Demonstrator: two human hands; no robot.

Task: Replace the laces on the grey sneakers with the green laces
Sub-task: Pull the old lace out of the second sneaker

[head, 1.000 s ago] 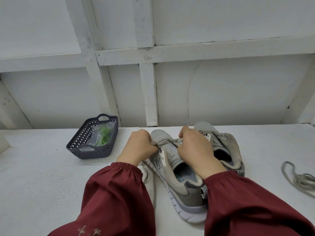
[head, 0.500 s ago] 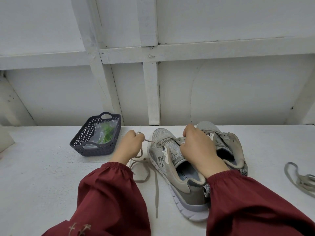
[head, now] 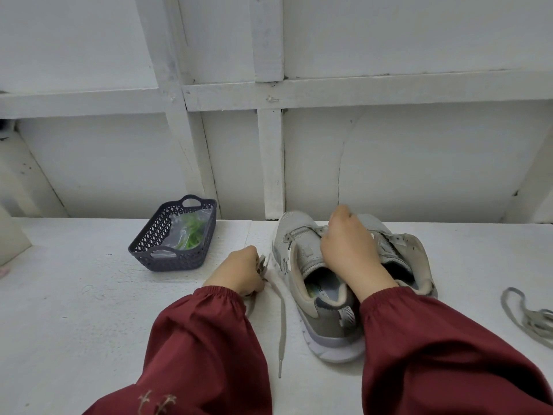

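White plank wall rises straight behind a white counter. At lower centre the left hand clenches a bunch of grey lace. A second ago it was at the eyelets; it has since swung down beside the near sneaker. Most of that lace now trails free toward the bottom edge, and only the toe rows seem still threaded, so unlacing looks nearly done. The right hand stays curled over the tongue; whether it pinches lace I cannot tell. A second sneaker touches the first. Right of it lies open counter, then a loose lace at the frame's edge. The green laces sit bagged in the basket, centre left and well apart. Both toes nearly meet the wall, so the free room is sideways.
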